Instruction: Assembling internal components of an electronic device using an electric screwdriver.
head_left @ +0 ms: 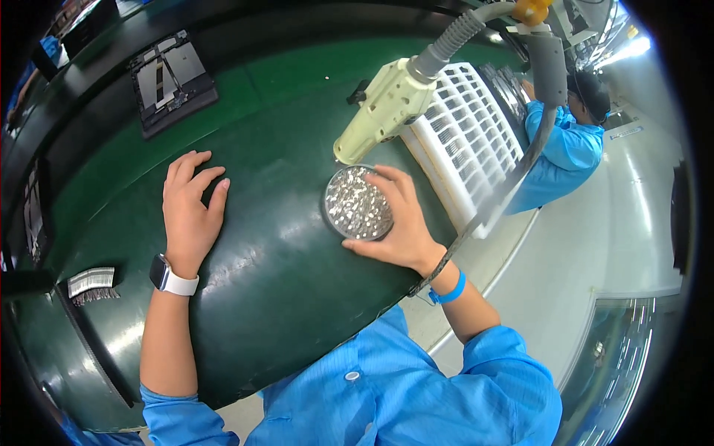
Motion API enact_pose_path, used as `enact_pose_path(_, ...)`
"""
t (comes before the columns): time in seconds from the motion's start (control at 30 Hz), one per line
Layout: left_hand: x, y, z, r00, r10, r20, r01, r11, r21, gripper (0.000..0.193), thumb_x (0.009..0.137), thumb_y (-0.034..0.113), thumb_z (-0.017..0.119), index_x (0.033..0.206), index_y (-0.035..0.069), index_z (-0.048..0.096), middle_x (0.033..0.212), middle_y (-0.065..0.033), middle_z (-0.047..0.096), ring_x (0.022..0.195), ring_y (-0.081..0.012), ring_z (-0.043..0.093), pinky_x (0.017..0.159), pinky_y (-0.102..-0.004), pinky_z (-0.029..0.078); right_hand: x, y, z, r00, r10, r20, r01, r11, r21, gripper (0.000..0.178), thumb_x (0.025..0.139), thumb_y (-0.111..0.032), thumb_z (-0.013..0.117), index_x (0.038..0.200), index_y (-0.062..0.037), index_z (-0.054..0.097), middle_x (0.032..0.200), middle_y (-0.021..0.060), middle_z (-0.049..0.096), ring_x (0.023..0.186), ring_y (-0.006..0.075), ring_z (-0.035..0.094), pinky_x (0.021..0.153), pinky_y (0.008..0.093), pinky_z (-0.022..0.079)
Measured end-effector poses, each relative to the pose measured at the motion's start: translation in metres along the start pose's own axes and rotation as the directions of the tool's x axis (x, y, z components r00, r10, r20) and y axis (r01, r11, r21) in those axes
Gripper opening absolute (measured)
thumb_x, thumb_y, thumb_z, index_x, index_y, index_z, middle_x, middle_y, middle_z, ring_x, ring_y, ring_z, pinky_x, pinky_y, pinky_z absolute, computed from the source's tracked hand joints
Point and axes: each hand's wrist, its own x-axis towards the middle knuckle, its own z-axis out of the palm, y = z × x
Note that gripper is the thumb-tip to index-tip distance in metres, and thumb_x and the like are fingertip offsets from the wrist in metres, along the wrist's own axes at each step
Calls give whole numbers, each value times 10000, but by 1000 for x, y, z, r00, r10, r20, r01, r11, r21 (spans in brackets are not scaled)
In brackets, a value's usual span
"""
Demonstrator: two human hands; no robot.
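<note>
My right hand [401, 223], with a blue band at the wrist, is closed round the rim of a round clear dish [325, 204]. Many small shiny metal pieces, perhaps screws, fill the dish [357, 201]. Just beyond it hangs a pale yellow-green power screwdriver [387, 108], its nose pointing down toward the dish's far rim. My left hand [192, 212] rests on the dark green work surface [275, 275], fingers loosely bent and apart, holding nothing. A white-strapped watch [169, 276] sits on that wrist.
An opened tablet-like device [171, 78] lies at the far left, another dark device [33, 212] near the left edge. A strip of thin pieces [91, 284] is at lower left. Right of the screwdriver stands a white slotted tray [472, 126]; a grey cable [547, 134] crosses it. A person in blue [569, 141] works beyond.
</note>
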Motion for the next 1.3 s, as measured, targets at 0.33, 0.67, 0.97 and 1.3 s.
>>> enact_pose_path(0.33, 2, 8, 5, 1000, -2, 16, 2, 1000, -12, 168, 852, 89, 719, 1007, 23, 730, 1240, -121, 653, 1244, -346, 554, 1036, -448, 453, -4, -5, -12, 994, -40, 106, 41, 999, -6, 1008, 588, -337, 953, 1403, -9, 459, 1380, 227, 442, 1311, 406, 452, 1116, 469, 393)
enact_pose_path(0.67, 12, 23, 2, 997, -31, 69, 29, 999, 27, 177, 873, 76, 706, 1031, -4, 712, 1266, -133, 641, 1253, -344, 546, 1050, -426, 446, 10, 6, -21, 991, -16, 136, 9, 998, 55, 1040, 578, -357, 957, 1417, -16, 446, 1397, 227, 412, 1323, 396, 439, 1117, 468, 384)
enact_pose_path(0.97, 8, 18, 2, 998, -27, 56, 26, 999, 31, 180, 866, 72, 717, 1031, 2, 716, 1260, -130, 643, 1243, -342, 550, 1048, -424, 446, 5, 5, -14, 997, 15, 76, -19, 999, 49, 1013, 578, -332, 953, 1404, -20, 456, 1406, 220, 417, 1312, 397, 450, 1109, 470, 395)
enact_pose_path(1.3, 10, 24, 5, 999, -22, 31, 22, 1000, 8, 165, 850, 85, 729, 1000, 16, 721, 1236, -125, 656, 1238, -347, 561, 1025, -442, 462, 8, 17, -28, 998, 64, 27, -66, 993, 97, 1013, 582, -328, 935, 1421, -18, 458, 1366, 225, 449, 1289, 410, 448, 1097, 475, 399)
